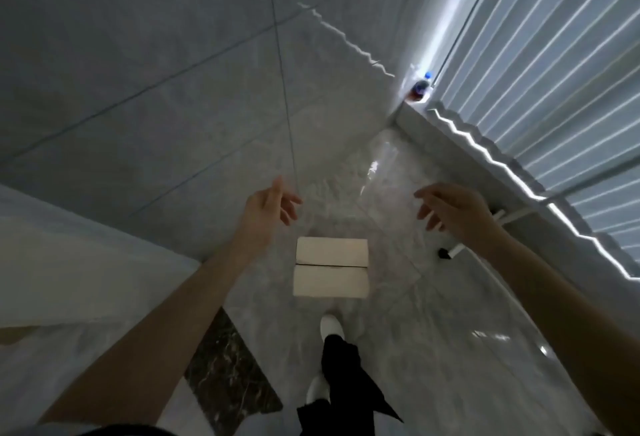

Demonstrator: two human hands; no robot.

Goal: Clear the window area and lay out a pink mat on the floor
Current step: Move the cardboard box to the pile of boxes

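boxes: 2 [331, 252] [330, 281] | bottle: 1 [420, 87] far right | hands: 2 [268, 208] [457, 208] | shoes: 2 [331, 326] [317, 389]

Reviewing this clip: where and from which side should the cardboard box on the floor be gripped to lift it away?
Probably by its two short ends, from above: the cardboard box lies flat with closed flaps, and the left hand and right hand hover open either side, so fingers can curl under each end.
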